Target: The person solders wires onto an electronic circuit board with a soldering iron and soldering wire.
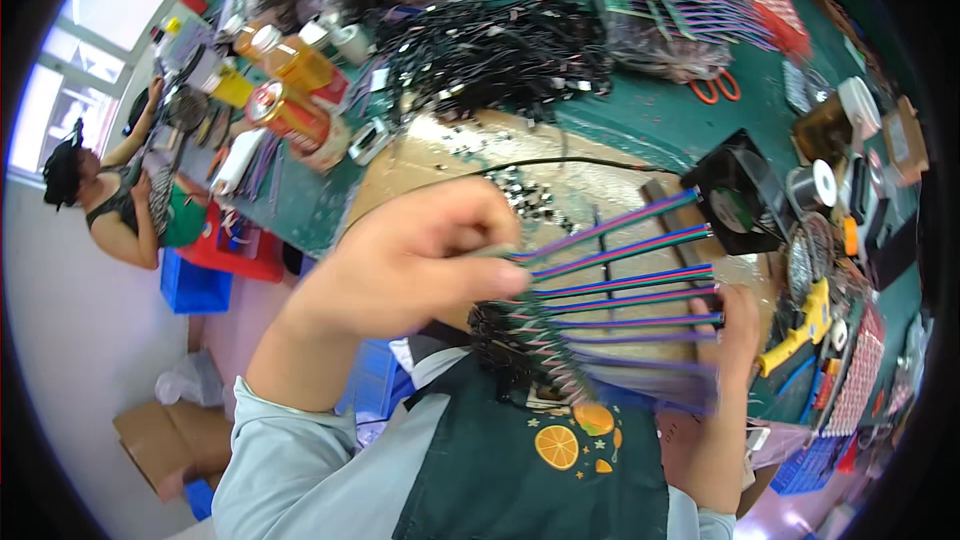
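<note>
In front of my chest is a row of flat multicoloured ribbon cables, fanning out to the right from a dark, ridged strip. My left hand pinches the strip's upper end between thumb and curled fingers. At the cables' free ends is my right hand, its thumb and fingers bent about the tips. Motion blurs the lower cables beside its palm, so whether it grips them cannot be told. Beneath the cables lies a light brown work board with small white and dark bits scattered on it.
Behind the board lies a heap of black cables. Bottles and an orange can stand at the left. A black fan, solder spool and yellow glue gun are at the right. Another person sits far left.
</note>
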A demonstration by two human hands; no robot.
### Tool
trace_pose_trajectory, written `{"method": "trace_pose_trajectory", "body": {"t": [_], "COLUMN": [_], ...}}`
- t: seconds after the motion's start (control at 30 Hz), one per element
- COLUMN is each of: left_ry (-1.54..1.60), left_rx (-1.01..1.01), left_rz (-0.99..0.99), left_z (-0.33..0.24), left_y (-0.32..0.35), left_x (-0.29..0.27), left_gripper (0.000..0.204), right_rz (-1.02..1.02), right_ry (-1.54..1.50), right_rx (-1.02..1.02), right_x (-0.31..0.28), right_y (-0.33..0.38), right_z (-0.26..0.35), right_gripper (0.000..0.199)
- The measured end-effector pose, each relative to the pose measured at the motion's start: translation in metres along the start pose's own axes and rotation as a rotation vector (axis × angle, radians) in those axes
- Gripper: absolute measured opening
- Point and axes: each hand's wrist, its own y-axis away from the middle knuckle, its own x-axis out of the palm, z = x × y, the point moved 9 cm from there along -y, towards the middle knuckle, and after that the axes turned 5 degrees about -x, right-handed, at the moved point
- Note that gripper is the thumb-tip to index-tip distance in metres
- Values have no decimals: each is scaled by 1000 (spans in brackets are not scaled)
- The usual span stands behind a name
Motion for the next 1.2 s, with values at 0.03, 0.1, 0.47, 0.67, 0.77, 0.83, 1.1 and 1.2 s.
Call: {"method": "trace_pose_trajectory", "body": {"t": [0.03,0.1,0.47,0.67,0.77,0.83,1.1,1.2], "left_ry": [18,136,257,591,803,881,705,309], "left_rx": [101,290,321,-27,-154,-201,-739,-496], "left_rz": [-56,-125,-848,-809,-991,-1013,-1616,-1982], "left_z": [-8,-16,124,352,478,523,597,522], "left_y": [18,57,279,337,372,380,432,489], "left_x": [-19,-58,-295,-326,-320,-306,-311,-394], "left_gripper": [18,19,36,35,29,28,36,47], "right_rz": [3,-6,-3,-5,-6,8,12,-5], "right_ry": [-2,4,-39,-34,-50,-13,37,-40], "right_rx": [14,18,48,27,52,31,9,14], "right_x": [0,2,7,7,7,8,10,7], "right_y": [-1,-1,-1,1,2,3,0,-4], "right_z": [0,-4,-3,-1,-4,-5,-3,-11], "right_gripper": [31,31,28,28,29,28,28,28]}}
